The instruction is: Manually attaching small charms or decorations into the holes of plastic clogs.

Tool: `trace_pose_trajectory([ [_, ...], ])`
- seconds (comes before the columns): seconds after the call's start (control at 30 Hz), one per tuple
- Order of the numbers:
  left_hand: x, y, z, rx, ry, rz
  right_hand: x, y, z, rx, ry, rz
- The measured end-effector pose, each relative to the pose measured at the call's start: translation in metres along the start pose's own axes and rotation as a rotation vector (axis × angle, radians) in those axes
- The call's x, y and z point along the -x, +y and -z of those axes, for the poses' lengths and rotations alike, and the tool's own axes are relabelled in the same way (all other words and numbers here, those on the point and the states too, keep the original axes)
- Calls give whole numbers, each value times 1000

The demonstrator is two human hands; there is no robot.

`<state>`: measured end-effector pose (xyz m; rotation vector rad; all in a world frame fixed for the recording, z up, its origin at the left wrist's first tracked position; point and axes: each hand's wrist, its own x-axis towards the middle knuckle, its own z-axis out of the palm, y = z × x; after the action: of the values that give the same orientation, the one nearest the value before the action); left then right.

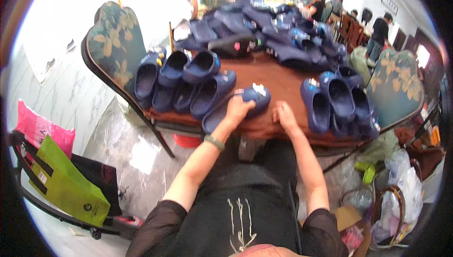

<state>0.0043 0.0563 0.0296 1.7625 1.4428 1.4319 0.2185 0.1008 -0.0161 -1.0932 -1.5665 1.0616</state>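
A navy-blue clog [260, 100] with a white charm on its toe lies at the front middle of the brown-covered table [264, 75]. My left hand [239, 110], a bracelet on its wrist, is closed around the clog's upper side. Just to the right, apart from the clog, my right hand [284, 114] is held with its fingers curled together; whatever is in them, if anything, is hidden. Left of the clog stand several more blue clogs [213, 89] in rows. Another group of clogs [339, 99] stands at the right, some stacked.
A big heap of blue clogs [264, 26] covers the table's far side. Flowered chairs [113, 40] flank both ends. On the left is a green bag [71, 181] beside a pink package [45, 127]; plastic bags [398, 195] sit on the right. People [379, 33] are in the background.
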Motion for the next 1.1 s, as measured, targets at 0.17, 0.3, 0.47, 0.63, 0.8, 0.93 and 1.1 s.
trace_pose_trajectory([
  [0.17, -10, -8, 4, -92, 27, 85, -2, -52, -12, -348, 18, -65],
  [0.3, -8, -28, 4, -27, -52, 95, -7, -63, -26, -117, 1, 173],
  [0.47, 12, 5, -2, 47, -45, -43, -12, -35, -35, 112, 142, 319],
  [0.63, 18, -12, 2, -21, 8, 0, -6, -44, -55, 149, 252, 278],
  [0.8, 7, -21, -3, 58, 26, -84, -7, -48, -49, 373, 225, 465],
  [0.93, 3, -21, 2, 61, -49, -28, 0, -60, -49, 863, 263, 819],
  [1.1, 4, -2, 5, 111, -97, -39, 4, -71, -41, 1103, 102, 843],
])
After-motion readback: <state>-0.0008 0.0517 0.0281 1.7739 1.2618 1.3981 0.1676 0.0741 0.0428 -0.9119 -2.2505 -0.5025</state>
